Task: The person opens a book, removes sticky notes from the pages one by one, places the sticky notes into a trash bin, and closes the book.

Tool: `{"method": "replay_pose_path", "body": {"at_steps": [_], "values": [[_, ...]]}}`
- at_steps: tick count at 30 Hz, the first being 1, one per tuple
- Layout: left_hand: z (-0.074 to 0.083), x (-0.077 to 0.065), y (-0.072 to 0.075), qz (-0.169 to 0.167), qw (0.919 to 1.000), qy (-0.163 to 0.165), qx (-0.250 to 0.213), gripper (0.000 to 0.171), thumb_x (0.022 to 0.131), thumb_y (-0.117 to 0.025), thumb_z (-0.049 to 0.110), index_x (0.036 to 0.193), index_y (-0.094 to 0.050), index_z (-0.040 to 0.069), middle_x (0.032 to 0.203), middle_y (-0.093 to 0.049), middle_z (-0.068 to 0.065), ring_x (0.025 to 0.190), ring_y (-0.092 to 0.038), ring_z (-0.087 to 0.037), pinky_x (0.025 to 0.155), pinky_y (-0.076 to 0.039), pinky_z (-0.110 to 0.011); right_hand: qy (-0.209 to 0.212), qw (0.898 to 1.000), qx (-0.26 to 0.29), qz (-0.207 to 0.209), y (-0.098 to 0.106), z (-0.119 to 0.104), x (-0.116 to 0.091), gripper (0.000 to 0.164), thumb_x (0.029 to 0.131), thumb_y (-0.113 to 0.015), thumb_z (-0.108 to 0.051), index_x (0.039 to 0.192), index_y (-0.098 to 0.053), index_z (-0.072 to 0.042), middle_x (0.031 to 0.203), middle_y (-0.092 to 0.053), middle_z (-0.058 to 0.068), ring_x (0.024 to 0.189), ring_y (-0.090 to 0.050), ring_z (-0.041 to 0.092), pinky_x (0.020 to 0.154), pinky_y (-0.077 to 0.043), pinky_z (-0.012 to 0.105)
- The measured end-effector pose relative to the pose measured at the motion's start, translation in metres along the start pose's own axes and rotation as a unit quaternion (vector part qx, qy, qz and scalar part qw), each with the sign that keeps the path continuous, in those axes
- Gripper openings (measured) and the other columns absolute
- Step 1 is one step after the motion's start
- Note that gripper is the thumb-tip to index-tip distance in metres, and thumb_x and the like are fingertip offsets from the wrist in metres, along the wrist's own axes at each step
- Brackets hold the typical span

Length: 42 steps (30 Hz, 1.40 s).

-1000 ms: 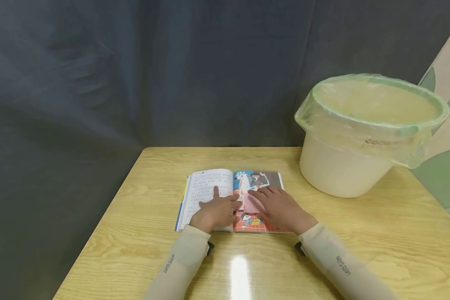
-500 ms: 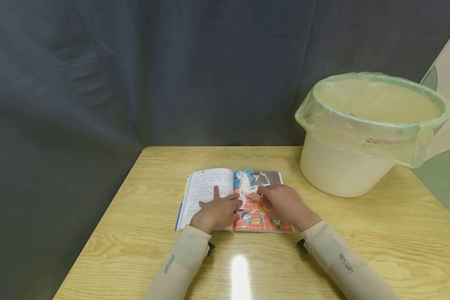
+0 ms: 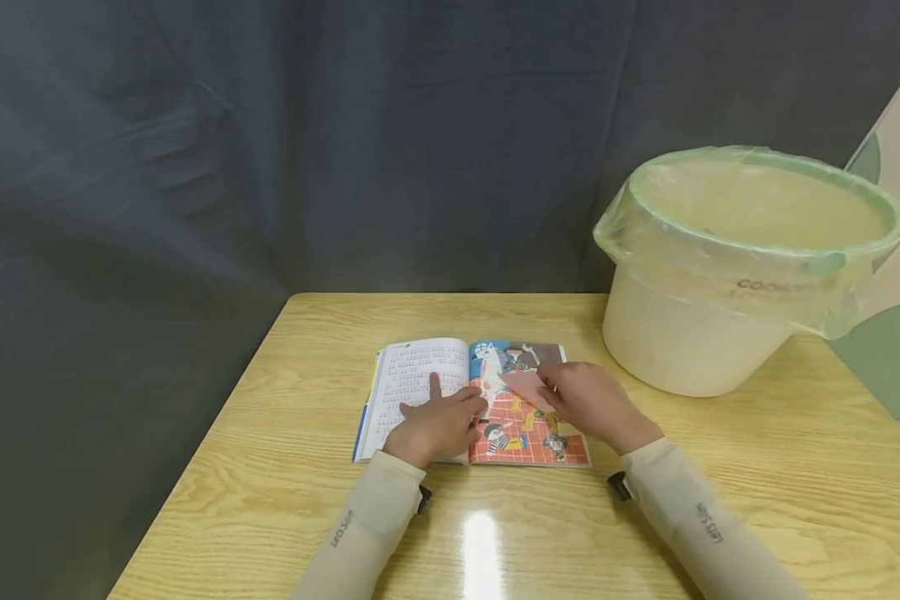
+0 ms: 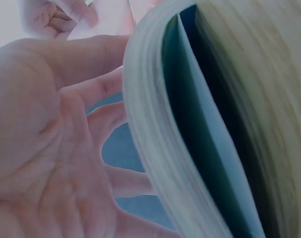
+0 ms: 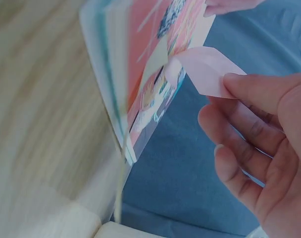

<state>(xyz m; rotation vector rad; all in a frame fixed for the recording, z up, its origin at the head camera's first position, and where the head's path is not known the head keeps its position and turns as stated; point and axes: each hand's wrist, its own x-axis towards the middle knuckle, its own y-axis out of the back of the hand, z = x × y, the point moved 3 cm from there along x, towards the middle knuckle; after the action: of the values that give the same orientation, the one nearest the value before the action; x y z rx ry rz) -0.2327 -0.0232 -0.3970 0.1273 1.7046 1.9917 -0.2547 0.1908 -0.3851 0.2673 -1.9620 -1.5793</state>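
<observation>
An open book [image 3: 420, 367] lies on the table, text on its left page and a coloured picture on its right. My left hand [image 3: 438, 423], fingers spread and straight, presses on the pages near the middle fold; the left wrist view shows its palm [image 4: 41, 139] beside the thick page edges. Over the right page, my right hand [image 3: 591, 402] pinches a pink slip of paper [image 3: 527, 387] between thumb and finger. In the right wrist view the pink slip [image 5: 210, 69] bends, its far end still against the page, while the other fingers curl loosely below.
At the right stands a big pale bucket [image 3: 682, 333] lined with a thin yellow-green bag [image 3: 645, 221]. The wooden table [image 3: 270, 500] ends at a dark curtain [image 3: 442, 150] behind. A patterned wall panel [image 3: 896, 350] is at the far right.
My right hand, first flat over the pink paper, has pinched its edge and moved right, lifting part of it off the page. My left hand has stayed on the book.
</observation>
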Motion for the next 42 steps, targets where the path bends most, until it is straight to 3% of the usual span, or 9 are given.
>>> {"method": "replay_pose_path", "body": {"at_steps": [10, 17, 25, 36, 42], "values": [[0.0, 0.0, 0.0, 0.003, 1.0, -0.004, -0.004, 0.029, 0.103, -0.053, 0.033, 0.132, -0.055, 0.031, 0.164, -0.027, 0.011, 0.148, -0.006, -0.056, 0.09, -0.031, -0.087, -0.041, 0.999, -0.014, -0.012, 0.014, 0.015, -0.002, 0.024, 0.091, -0.071, -0.018, 0.076, -0.053, -0.013, 0.059, -0.047, -0.005, 0.053, -0.041, 0.01, 0.05, -0.032, 0.025], [0.0, 0.0, 0.0, 0.005, 1.0, -0.004, -0.004, 0.021, 0.103, -0.054, 0.033, 0.123, -0.056, 0.029, 0.164, -0.027, 0.011, 0.148, -0.006, -0.056, 0.09, -0.031, -0.087, -0.056, 0.998, -0.022, -0.002, 0.023, 0.024, -0.003, 0.018, 0.091, -0.071, -0.02, 0.084, -0.058, -0.011, 0.062, -0.05, -0.003, 0.053, -0.043, 0.013, 0.05, -0.033, 0.026], [-0.002, -0.002, 0.001, 0.014, 0.9998, 0.0, -0.017, 0.033, 0.103, -0.054, 0.028, 0.135, -0.054, 0.036, 0.163, -0.031, 0.012, 0.149, -0.008, -0.056, 0.09, -0.03, -0.087, -0.065, 0.997, -0.017, 0.024, 0.035, 0.031, -0.006, 0.015, 0.091, -0.071, -0.02, 0.086, -0.059, -0.011, 0.064, -0.055, -0.002, 0.054, -0.046, 0.014, 0.05, -0.036, 0.028], [-0.003, -0.001, -0.001, 0.013, 0.9998, -0.004, -0.013, 0.035, 0.103, -0.053, 0.03, 0.137, -0.051, 0.038, 0.164, -0.028, 0.012, 0.148, -0.007, -0.057, 0.089, -0.03, -0.088, -0.088, 0.994, -0.011, 0.06, 0.054, 0.035, -0.011, 0.016, 0.091, -0.07, -0.02, 0.084, -0.06, -0.01, 0.073, -0.067, 0.003, 0.059, -0.057, 0.016, 0.055, -0.046, 0.036], [-0.004, -0.001, 0.001, 0.009, 0.9998, -0.004, -0.019, 0.036, 0.103, -0.052, 0.029, 0.138, -0.051, 0.038, 0.164, -0.028, 0.012, 0.148, -0.007, -0.057, 0.089, -0.03, -0.088, -0.101, 0.986, -0.008, 0.13, 0.074, 0.027, -0.014, 0.016, 0.09, -0.072, -0.019, 0.083, -0.062, -0.009, 0.074, -0.069, 0.005, 0.06, -0.058, 0.019, 0.054, -0.045, 0.036]]}}
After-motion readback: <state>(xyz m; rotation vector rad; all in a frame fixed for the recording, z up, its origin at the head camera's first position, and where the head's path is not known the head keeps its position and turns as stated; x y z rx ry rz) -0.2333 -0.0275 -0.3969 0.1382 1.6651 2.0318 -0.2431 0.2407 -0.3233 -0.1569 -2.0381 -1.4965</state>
